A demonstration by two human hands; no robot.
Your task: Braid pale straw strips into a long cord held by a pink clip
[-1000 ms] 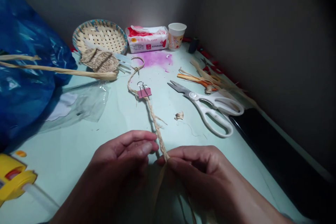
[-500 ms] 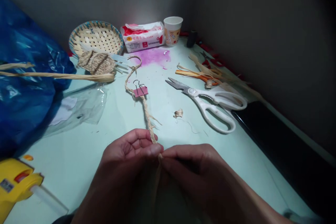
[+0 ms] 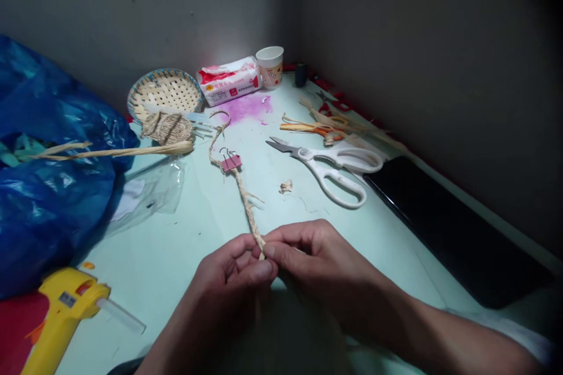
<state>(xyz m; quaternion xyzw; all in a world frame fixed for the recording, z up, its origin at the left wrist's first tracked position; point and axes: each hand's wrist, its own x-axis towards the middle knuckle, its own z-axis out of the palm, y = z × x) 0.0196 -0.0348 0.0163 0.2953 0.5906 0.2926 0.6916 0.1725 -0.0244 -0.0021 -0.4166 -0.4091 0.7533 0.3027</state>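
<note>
A thin braided cord of pale straw-like fibre (image 3: 247, 206) runs from a pink binder clip (image 3: 231, 163) toward me. Beyond the clip, its far end curls over the table. My left hand (image 3: 241, 263) pinches the near end between thumb and fingers. Pressed against the same spot, my right hand (image 3: 303, 246) grips the braid with thumb and forefinger. Loose strands hang below my hands, dim and partly hidden. Short frayed ends stick out from the braid's side. Right of it lie a small fibre scrap (image 3: 285, 187) and white-handled scissors (image 3: 325, 167), blades apart.
A yellow glue gun (image 3: 65, 304) lies front left, near a blue plastic bag (image 3: 57, 205). Behind are a woven basket (image 3: 165, 94), a twine bundle (image 3: 167, 129), a tissue pack (image 3: 229, 81) and a paper cup (image 3: 270, 67). A black phone-like slab (image 3: 448, 228) lies right.
My right hand has moved up onto the braid, its thumb now over the cord. The left thumb has slid slightly lower. The camera view has shifted, showing more of the glue gun.
</note>
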